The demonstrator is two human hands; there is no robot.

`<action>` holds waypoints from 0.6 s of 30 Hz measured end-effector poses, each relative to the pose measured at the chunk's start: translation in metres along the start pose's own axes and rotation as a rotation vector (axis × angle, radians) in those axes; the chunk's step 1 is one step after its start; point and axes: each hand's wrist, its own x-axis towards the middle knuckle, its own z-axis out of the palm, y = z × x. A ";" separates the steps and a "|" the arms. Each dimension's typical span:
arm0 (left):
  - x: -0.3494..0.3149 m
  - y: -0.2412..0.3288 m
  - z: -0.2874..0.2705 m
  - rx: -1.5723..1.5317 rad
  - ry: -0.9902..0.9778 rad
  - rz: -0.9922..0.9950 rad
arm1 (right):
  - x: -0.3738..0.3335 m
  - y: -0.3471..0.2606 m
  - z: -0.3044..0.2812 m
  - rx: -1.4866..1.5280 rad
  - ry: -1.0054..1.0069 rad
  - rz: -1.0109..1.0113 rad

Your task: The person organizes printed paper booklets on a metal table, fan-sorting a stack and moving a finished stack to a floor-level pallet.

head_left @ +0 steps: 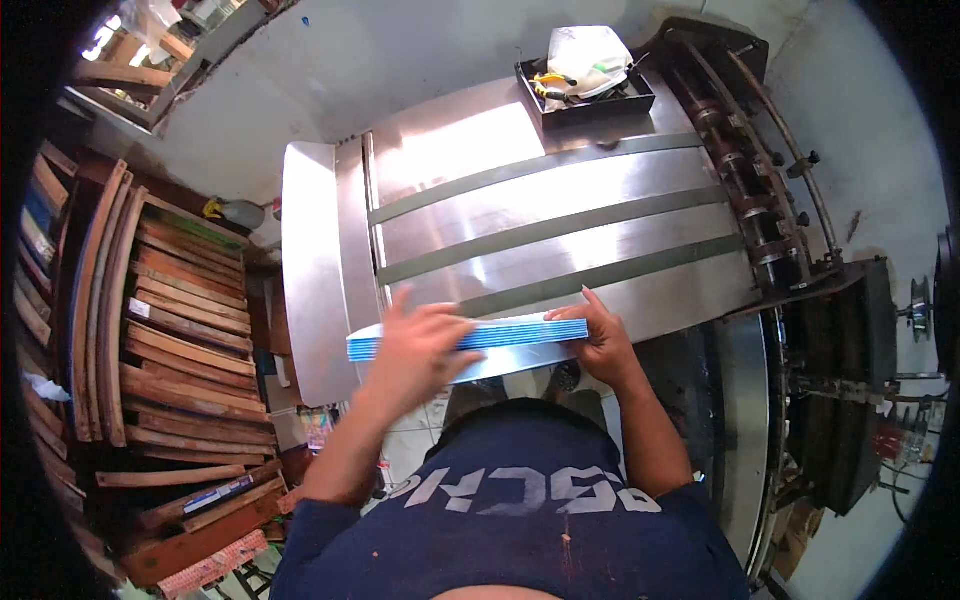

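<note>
A stack of thin blue-and-white sheets or booklets [525,332] is held level in front of me, its layered long edge facing me. My right hand [600,338] grips the right end, thumb and fingers closed round it with one finger pointing up. Over the left part lies my left hand [420,345], smeared by motion. Its fingers reach across the top, and whether they grip is unclear. Beyond the stack spreads a shiny metal machine table [540,220] crossed by green-grey belts [560,232]. What is printed on the sheets cannot be made out.
At the table's back stands a black tray [598,112] with a white bag [590,62] and yellow-handled tools [552,84]. A roller mechanism [745,165] runs along the right side. To the left, wooden slats [190,320] stand stacked beside a raised metal side plate [312,270].
</note>
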 end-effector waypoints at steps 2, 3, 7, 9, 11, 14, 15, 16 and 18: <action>0.024 0.033 0.023 -0.074 0.060 0.034 | -0.003 0.004 0.002 0.007 -0.013 -0.023; 0.031 0.040 0.028 -0.059 0.059 0.037 | -0.003 0.005 0.003 -0.012 -0.012 -0.028; 0.040 0.044 0.040 -0.021 0.110 0.025 | 0.002 0.004 -0.001 -0.080 0.003 -0.096; 0.039 0.040 0.047 0.025 0.135 0.039 | -0.001 0.010 0.001 -0.098 0.019 -0.095; 0.040 0.040 0.048 0.006 0.217 0.076 | 0.006 0.005 0.002 -0.063 0.044 -0.102; 0.037 0.039 0.045 0.007 0.194 0.064 | 0.009 0.001 -0.002 -0.085 0.023 -0.121; 0.033 0.031 0.038 0.023 0.177 0.062 | 0.014 -0.002 -0.002 -0.094 0.001 -0.120; 0.025 0.019 0.031 0.085 0.128 0.018 | 0.015 -0.001 -0.003 -0.102 -0.001 -0.122; -0.005 -0.028 0.009 0.187 0.063 -0.085 | 0.017 0.003 0.001 -0.106 0.036 -0.129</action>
